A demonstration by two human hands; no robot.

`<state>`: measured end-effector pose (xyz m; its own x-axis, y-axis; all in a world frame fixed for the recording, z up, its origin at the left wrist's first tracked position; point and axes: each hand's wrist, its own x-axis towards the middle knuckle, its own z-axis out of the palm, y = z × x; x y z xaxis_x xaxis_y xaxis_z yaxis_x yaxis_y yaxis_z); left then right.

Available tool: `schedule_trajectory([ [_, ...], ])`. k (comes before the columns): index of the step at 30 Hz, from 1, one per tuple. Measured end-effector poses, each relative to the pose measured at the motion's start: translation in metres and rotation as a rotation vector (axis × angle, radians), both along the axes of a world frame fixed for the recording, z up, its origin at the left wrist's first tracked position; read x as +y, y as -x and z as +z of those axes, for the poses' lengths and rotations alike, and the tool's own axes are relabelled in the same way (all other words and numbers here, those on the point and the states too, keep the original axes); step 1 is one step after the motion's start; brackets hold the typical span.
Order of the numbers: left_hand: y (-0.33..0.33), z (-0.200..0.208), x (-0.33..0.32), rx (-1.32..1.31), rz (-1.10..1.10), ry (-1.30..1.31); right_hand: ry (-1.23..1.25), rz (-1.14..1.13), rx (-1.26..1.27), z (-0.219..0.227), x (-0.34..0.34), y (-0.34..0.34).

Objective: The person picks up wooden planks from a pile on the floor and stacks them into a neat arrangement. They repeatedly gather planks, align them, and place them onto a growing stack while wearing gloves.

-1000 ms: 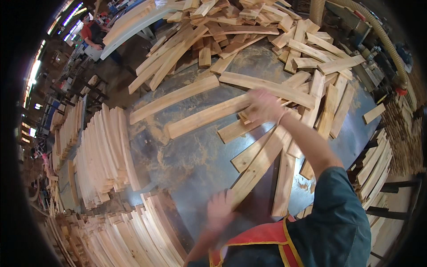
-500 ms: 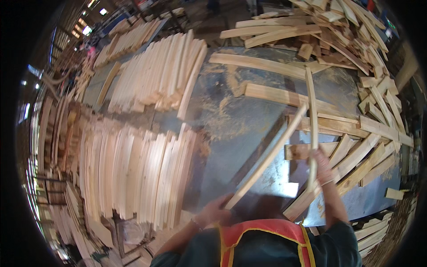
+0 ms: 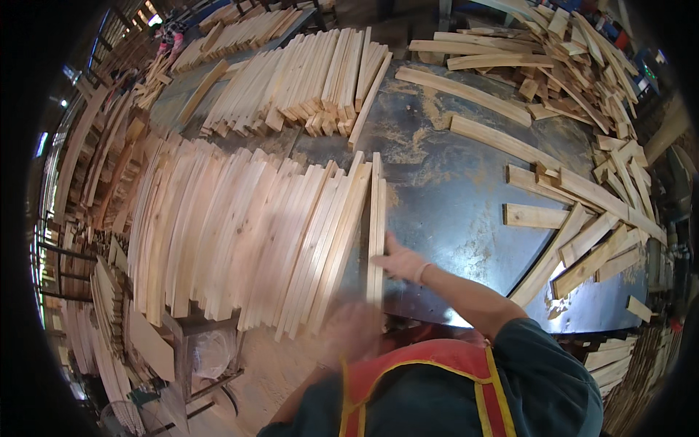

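Tabletop (image 3: 444,189): 2 slats (image 3: 376,211), b4 apart, now tog. at R hand (image 3: 402,261)

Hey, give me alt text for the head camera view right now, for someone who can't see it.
A person's right hand touches narrow wooden boards and the blurred left hand is near their lower end, beside a long, packed row of similar boards. To the right, loose boards lie scattered on a dark tabletop dusted with sawdust.
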<state>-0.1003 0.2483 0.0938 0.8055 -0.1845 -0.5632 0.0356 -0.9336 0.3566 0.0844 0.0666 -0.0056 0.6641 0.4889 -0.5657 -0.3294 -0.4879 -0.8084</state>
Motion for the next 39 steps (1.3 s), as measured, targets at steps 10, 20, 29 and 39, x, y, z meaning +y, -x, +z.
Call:
schedule_trajectory([
  [10,-0.013,-0.053,0.006,-0.587,0.077,-0.083,0.147,0.113,-0.527,0.015,-0.111,-0.039],
  [20,-0.089,-0.048,-0.149,-0.503,-0.184,0.046,0.966,0.393,-0.697,0.049,-0.334,-0.086],
  [29,-0.182,-0.085,-0.264,-0.535,-0.336,-0.004,0.833,0.214,-1.033,0.031,-0.376,-0.163],
  [39,-0.114,-0.063,-0.145,-0.362,0.032,-0.181,0.182,-0.196,-0.403,0.122,-0.305,-0.131],
])
